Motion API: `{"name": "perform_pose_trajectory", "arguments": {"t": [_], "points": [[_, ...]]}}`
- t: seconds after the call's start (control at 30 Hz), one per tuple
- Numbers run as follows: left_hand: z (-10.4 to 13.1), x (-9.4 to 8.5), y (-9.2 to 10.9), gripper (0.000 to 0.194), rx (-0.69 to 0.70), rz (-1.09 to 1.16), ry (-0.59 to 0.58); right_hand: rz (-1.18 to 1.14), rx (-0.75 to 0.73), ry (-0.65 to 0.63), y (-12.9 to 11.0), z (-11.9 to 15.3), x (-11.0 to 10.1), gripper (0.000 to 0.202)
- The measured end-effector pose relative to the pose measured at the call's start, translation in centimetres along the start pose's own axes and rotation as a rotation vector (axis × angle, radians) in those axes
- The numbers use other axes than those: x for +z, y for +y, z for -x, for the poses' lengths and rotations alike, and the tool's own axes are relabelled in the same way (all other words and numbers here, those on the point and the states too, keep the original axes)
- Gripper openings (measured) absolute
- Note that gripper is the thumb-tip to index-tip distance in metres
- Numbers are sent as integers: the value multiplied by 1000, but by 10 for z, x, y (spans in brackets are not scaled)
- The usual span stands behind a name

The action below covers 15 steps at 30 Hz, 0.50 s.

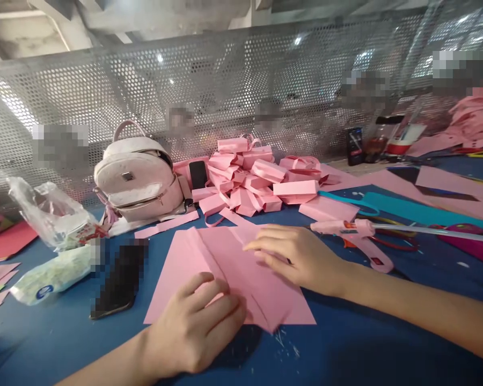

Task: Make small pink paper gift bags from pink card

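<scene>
Pink paper [177, 268] lies on the blue table in front of me, with a folded pink piece [225, 249] on top of it. My left hand [203, 321] rests at the near left of the folded piece, its fingers curled over the paper's edge. Across the right side of the paper lies my right hand [293, 254], palm down, with its fingers stretched and slightly apart. A pink glue gun [358, 236] with a clear stick in its back lies just beyond my right hand, not touched.
Behind the paper are a pile of folded pink boxes [253, 182] and a pale backpack [134, 179]. At the left lie a dark phone [121, 279], a tissue pack [54, 273] and a plastic bag [50, 214]. A teal strip [422, 212] lies right; a perforated metal screen [225, 80] stands behind.
</scene>
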<state>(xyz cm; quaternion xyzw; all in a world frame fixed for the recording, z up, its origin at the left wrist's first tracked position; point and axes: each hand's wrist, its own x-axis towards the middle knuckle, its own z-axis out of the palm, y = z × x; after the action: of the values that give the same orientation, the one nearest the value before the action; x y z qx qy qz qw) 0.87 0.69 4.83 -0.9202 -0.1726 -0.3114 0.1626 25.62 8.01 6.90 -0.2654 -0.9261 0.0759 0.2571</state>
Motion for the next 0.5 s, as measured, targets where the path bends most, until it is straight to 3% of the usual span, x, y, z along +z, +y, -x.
{"name": "perform_pose_trajectory", "arguments": {"t": [0.1, 0.27, 0.37, 0.5], "points": [[1, -16, -1, 33, 56, 211, 0, -106, 122, 4, 6, -7, 1, 37], [27, -22, -14, 21, -91, 389, -95, -490, 424, -100, 33, -17, 23, 45], [42, -22, -20, 17, -167, 369, -126, -555, 458, -119, 45, -21, 43, 37], [50, -18, -18, 25, -176, 341, -254, -566, 464, -170, 44, -24, 57, 25]]}}
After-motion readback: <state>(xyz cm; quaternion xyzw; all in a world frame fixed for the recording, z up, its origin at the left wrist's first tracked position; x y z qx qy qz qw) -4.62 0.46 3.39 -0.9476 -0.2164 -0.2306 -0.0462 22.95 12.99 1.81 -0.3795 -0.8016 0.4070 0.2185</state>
